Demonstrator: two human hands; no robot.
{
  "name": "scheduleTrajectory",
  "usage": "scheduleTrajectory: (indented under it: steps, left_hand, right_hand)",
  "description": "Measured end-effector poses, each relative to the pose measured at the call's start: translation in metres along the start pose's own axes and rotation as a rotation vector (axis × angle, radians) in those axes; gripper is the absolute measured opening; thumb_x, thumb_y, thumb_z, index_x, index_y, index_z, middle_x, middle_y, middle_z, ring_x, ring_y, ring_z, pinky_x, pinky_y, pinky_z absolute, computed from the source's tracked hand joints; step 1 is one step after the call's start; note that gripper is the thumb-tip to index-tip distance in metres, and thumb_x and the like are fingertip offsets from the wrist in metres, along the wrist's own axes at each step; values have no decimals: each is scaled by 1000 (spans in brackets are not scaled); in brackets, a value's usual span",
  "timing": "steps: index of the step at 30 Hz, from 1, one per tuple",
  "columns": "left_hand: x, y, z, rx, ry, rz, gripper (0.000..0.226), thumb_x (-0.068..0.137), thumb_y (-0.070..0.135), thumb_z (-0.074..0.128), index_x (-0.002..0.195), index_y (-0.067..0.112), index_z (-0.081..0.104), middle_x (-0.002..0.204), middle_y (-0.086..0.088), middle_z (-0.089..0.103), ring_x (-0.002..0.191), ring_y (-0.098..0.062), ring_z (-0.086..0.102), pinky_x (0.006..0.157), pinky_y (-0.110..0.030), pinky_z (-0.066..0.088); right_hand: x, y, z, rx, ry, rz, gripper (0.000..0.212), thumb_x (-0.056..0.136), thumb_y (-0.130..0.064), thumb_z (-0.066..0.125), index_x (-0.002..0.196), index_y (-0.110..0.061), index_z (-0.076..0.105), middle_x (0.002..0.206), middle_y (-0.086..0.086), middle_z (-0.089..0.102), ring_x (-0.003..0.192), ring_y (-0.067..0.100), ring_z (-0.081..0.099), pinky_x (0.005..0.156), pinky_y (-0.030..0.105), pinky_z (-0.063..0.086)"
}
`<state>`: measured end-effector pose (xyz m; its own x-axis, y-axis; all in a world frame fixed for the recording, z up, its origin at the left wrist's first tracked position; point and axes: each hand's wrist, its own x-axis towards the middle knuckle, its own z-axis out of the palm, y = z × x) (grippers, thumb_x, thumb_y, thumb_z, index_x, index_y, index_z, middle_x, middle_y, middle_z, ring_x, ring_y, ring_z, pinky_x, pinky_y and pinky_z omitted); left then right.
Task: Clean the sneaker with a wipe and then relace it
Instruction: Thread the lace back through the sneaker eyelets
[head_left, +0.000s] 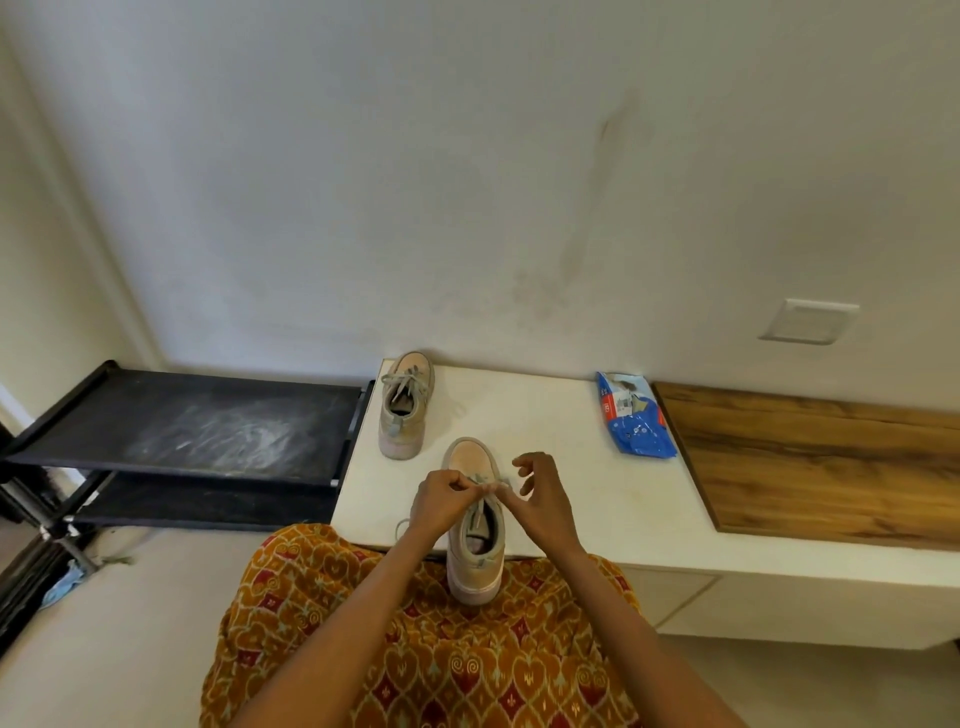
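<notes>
A beige sneaker (474, 561) stands at the near edge of the white bench (545, 415), toe pointing away, heel over my lap. My left hand (439, 501) and my right hand (540, 499) meet over its upper eyelets, each pinching a stretch of the grey lace (485, 486). A loose lace end curls out left of the shoe. The second sneaker (405, 410) stands laced at the bench's back left. A blue wipe packet (634, 415) lies at the back right.
A black shoe rack (197, 431) with a dusty top shelf stands left of the bench. A wooden panel (810, 467) covers the bench's right part. A wall runs behind, with a switch plate (810, 321). My patterned orange garment fills the foreground.
</notes>
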<state>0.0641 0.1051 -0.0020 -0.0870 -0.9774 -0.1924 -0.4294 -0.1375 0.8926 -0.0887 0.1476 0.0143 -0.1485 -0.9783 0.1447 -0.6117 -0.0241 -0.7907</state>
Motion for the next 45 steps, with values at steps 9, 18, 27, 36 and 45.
scheduleTrajectory:
  steps: [9,18,27,36,45]
  left_hand:
    - [-3,1,-1,-11,-9,23,8,79,26,71,79,18,73,82,1,71,79,-12,65,71,-24,50]
    - [6,3,-8,11,-63,-25,13,74,22,71,66,11,71,71,-2,70,64,-12,61,62,-25,48]
    - [5,5,-2,38,4,-82,31,77,24,66,51,14,51,52,-3,45,53,-16,44,55,-30,37]
    - [5,0,-4,76,-3,-12,14,79,25,67,68,17,69,69,6,65,71,-14,63,70,-32,52]
    - [1,-2,3,99,30,103,18,84,28,67,95,16,74,97,-2,72,89,-15,64,76,-24,47]
  right_hand:
    - [-8,-22,22,-486,-164,-5,38,83,-50,57,104,-19,53,100,-2,57,83,16,59,70,29,51]
    - [0,-41,27,-630,-203,52,34,85,-38,56,105,-11,57,105,7,57,88,25,61,68,30,46]
    - [1,-25,10,-459,-463,29,61,72,-33,74,118,-10,41,116,8,44,98,24,51,77,35,47]
    - [-5,-14,17,-400,-134,-74,21,94,-29,51,103,-15,64,100,5,67,87,23,62,73,32,49]
    - [4,0,12,-3,-143,272,24,82,-30,58,79,-11,73,75,7,72,71,23,68,74,46,56]
